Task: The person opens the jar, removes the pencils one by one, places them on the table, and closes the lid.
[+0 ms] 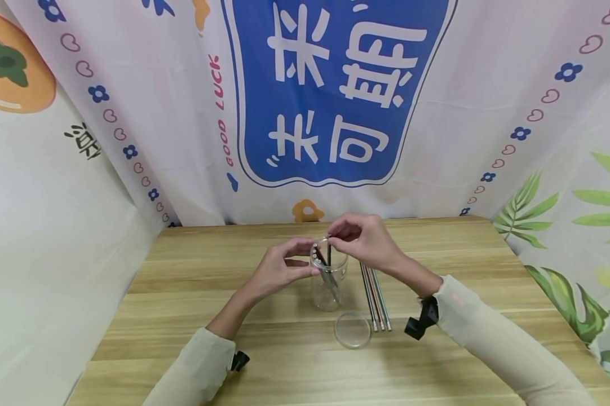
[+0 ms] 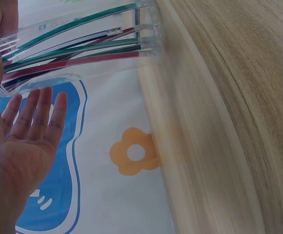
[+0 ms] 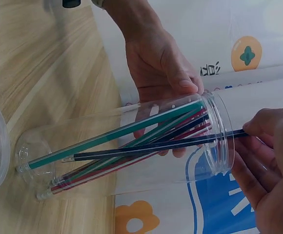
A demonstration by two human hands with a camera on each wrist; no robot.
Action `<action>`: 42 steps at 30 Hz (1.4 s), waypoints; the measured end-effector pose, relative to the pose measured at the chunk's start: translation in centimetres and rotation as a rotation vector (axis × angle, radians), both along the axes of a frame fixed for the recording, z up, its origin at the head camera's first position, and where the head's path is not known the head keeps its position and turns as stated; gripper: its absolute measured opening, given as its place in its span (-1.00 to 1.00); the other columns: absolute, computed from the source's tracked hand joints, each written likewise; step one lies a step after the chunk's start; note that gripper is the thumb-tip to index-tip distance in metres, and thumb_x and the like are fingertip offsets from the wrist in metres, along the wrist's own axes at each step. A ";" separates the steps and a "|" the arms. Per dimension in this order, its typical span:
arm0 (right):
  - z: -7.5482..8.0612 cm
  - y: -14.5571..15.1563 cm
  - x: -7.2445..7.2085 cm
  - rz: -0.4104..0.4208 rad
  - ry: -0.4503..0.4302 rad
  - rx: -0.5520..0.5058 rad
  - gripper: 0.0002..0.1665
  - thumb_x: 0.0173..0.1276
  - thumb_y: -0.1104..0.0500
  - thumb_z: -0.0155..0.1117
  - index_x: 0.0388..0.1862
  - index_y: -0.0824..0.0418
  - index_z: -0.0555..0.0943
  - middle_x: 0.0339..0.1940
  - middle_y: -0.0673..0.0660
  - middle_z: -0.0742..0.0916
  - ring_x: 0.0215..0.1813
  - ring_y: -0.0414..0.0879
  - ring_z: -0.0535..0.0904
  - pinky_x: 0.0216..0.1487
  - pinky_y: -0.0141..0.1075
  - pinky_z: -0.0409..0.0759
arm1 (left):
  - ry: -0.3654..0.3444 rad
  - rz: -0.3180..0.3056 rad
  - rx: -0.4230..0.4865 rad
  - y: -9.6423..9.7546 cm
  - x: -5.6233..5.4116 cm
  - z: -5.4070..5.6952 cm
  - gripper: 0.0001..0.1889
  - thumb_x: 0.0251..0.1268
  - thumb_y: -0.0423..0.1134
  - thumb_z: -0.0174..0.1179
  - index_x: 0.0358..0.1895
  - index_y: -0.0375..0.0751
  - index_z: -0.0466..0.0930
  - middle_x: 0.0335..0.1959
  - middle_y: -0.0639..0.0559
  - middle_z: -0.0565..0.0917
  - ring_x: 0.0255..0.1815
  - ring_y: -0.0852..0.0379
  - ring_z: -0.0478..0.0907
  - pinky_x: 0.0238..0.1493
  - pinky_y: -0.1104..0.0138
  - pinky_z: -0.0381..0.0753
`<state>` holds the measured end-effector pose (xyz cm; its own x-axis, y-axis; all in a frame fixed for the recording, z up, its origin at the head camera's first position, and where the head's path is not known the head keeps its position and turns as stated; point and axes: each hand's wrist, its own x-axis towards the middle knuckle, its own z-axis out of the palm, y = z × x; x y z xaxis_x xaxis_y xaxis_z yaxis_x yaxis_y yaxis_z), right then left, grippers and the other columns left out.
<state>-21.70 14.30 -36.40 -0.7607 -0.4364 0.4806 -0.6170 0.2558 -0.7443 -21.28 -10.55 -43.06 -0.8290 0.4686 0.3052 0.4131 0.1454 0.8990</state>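
A clear plastic jar (image 1: 326,299) stands upright on the table with several pencils (image 3: 117,135) leaning inside, coloured green, red and dark. My left hand (image 1: 277,270) holds the jar near its rim, thumb on the near side and fingers on the far side. Above the mouth, my right hand (image 1: 368,243) pinches the upper end of a dark blue or black pencil (image 3: 161,145). Most of that pencil is inside the jar, its eraser end pointing down and, in the right wrist view, short of the jar's bottom.
Several more pencils (image 1: 375,299) lie side by side on the wooden table (image 1: 183,316), right of the jar. A round clear lid (image 1: 353,330) lies flat in front of it. Printed cloth (image 1: 198,169) hangs behind the table's far edge.
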 end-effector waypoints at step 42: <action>1.0 1.7 -2.8 -0.060 -0.373 -0.818 -0.81 0.46 0.51 0.30 0.00 0.54 0.58 -0.24 0.17 0.79 -0.19 0.02 0.86 -0.07 -0.04 0.83 | -0.003 0.006 -0.008 -0.2 0.0 -0.2 -0.39 0.19 -0.38 0.58 0.33 -0.30 0.60 0.17 -0.18 0.75 0.15 -0.13 0.74 0.17 -0.10 0.77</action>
<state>-24.47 16.04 -35.37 -0.9399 -0.0211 0.3408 -0.3014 -0.4178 -0.8571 -21.32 -10.71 -43.28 -0.8328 0.4657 0.2992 0.4096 0.1549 0.8990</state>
